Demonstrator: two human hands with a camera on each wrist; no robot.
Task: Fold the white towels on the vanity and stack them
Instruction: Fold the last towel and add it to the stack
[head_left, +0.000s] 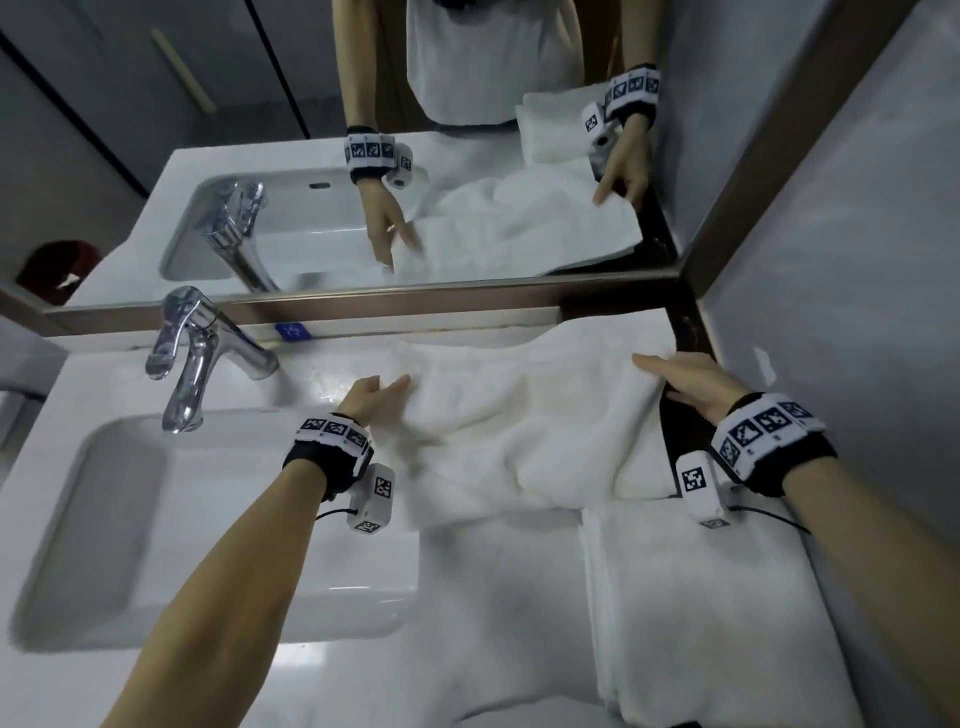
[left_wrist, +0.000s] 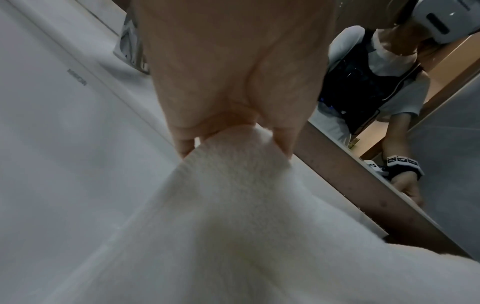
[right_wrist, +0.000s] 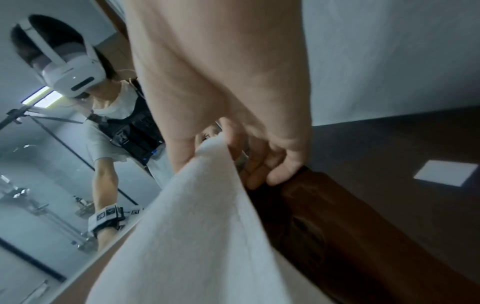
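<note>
A rumpled white towel (head_left: 519, 415) lies spread across the vanity top, right of the basin and close under the mirror. My left hand (head_left: 374, 392) pinches its left corner between thumb and fingers; in the left wrist view the towel (left_wrist: 233, 205) runs out from the left hand (left_wrist: 231, 131). My right hand (head_left: 685, 376) grips the far right corner at the wall; in the right wrist view the cloth (right_wrist: 207, 226) hangs from that hand (right_wrist: 221, 144). A folded white towel (head_left: 701, 613) lies at the near right.
The white basin (head_left: 93, 519) and chrome tap (head_left: 197, 353) sit to the left. The mirror (head_left: 415, 156) with its brown frame runs along the back. A grey wall (head_left: 857, 260) closes off the right side, with a dark brown ledge (right_wrist: 350, 226) beside the towel.
</note>
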